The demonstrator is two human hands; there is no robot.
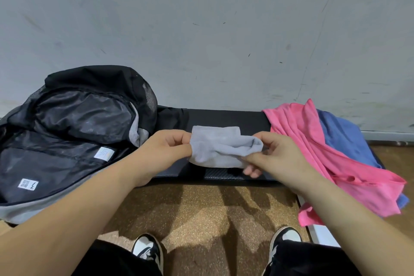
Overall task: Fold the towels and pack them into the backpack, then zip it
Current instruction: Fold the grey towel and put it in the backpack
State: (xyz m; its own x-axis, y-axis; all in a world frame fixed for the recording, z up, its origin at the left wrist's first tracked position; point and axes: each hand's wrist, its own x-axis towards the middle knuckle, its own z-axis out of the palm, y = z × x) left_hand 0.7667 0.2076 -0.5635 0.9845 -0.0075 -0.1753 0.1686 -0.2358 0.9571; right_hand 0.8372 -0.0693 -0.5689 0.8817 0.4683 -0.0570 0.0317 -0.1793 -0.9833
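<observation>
Towel (220, 148), grey and part-folded, is being held at centre over the counter (224, 116); left hand (165, 148) is pinching its nine o'clock edge, right hand (275, 157) its three o'clock end. Backpack (74, 132) is lying open at nine o'clock.

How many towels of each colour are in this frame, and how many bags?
Grey towel: 1
Pink towel: 1
Blue towel: 1
Black backpack: 1
Total: 4

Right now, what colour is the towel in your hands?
Light grey towel, pinched by left hand and right hand; head view.
</observation>
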